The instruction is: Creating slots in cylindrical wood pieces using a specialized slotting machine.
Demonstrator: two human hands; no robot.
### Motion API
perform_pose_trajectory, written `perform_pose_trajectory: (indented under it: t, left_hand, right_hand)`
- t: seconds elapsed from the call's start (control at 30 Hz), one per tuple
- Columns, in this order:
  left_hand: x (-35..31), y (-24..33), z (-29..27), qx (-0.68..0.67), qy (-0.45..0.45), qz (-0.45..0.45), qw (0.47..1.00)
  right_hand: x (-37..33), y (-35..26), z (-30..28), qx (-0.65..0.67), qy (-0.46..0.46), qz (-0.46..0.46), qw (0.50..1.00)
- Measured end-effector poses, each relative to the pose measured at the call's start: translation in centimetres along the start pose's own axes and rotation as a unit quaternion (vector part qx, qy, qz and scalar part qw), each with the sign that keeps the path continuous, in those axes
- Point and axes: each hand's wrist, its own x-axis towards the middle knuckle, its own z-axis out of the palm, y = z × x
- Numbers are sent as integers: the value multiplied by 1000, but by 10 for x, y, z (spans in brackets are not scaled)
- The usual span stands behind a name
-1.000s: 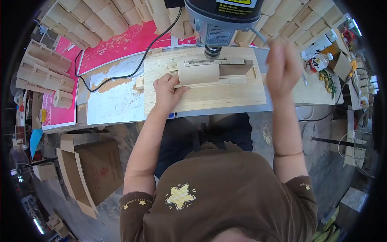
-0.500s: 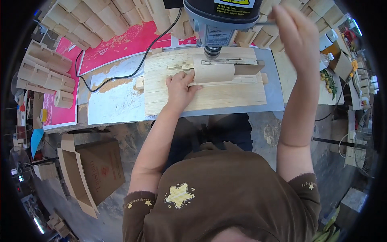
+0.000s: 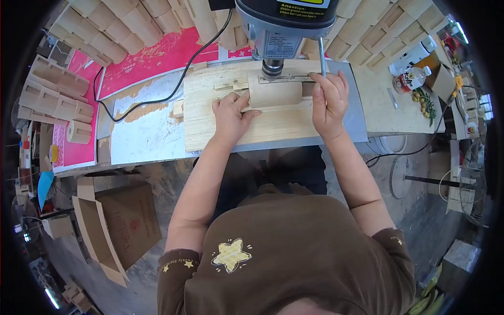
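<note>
A curved, pale wooden block (image 3: 275, 93) lies in a jig on a wooden board (image 3: 202, 128), beneath the chuck (image 3: 272, 69) of a drill press (image 3: 283, 39). My left hand (image 3: 231, 118) is closed on the block's left end, thumb along its front and fingers bent behind. At the block's right, my right hand (image 3: 331, 102) is wrapped around the lower end of the metal feed lever (image 3: 322, 55). Where the drill bit meets the wood is hidden under the chuck.
Stacked wooden blocks (image 3: 118, 34) line the back; more stand at left (image 3: 60, 79). A black cable (image 3: 178, 89) crosses the bench. At right are a plastic bottle (image 3: 412, 80) and green sprigs with small fruit (image 3: 424, 102). An open carton (image 3: 126, 220) stands on the floor.
My right hand has swung down and toward me from high at the right, pulling the feed lever from sideways to pointing at me. My left hand stays on the block.
</note>
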Motion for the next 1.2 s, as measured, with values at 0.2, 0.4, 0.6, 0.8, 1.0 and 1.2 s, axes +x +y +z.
perform_pose_trajectory:
  t: [0.2, 0.4, 0.6, 0.8, 1.0, 1.2]
  left_hand:
    - [-2, -4, 0, 10, -10, -13, 1000]
    - [15, 13, 7, -143, 12, -84, 986]
    - [10, 2, 19, -229, 49, -115, 965]
    - [6, 4, 2, -265, 35, -126, 955]
    - [-40, -21, -74, -141, 73, -5, 987]
    - [-63, -8, -150, -387, 94, -376, 837]
  right_hand:
    - [67, -17, -36, 60, -30, 39, 997]
    - [185, 24, -10, -242, -222, 196, 924]
    - [130, 41, -1, 175, -144, 181, 957]
    - [7, 36, -21, -79, -362, -13, 929]
    - [-11, 31, -28, -103, -319, 8, 942]
    - [-20, 4, -37, -97, -319, 5, 943]
